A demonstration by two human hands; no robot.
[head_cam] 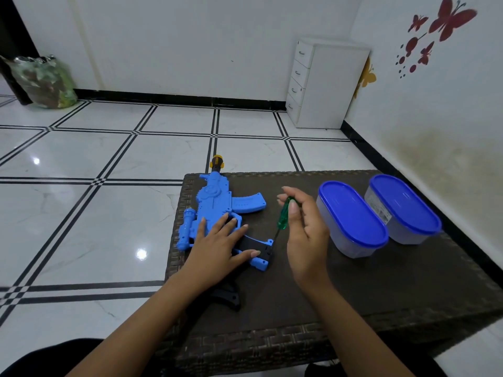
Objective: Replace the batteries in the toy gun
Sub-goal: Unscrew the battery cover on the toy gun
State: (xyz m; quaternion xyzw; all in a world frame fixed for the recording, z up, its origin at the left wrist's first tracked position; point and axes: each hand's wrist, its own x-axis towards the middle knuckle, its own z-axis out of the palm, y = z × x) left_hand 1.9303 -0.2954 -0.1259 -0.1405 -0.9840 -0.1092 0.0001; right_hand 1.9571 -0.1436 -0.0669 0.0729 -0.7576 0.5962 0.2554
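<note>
A blue toy gun [215, 200] with a yellow muzzle and black stock lies along the left side of a low dark woven table [340, 295]. My left hand [220, 243] rests flat on the gun's rear body, fingers spread, pressing it down. My right hand [304, 227] holds a green-handled screwdriver [284, 213] upright by the handle. Its thin shaft points down to the black grip part [261, 247] of the gun. No batteries are visible.
Two clear oval containers with blue lids [351, 216] [402, 205] stand on the table's right side. Beyond lie a tiled floor, a white drawer unit [324, 85] in the corner and a filled plastic bag [46, 83] at far left.
</note>
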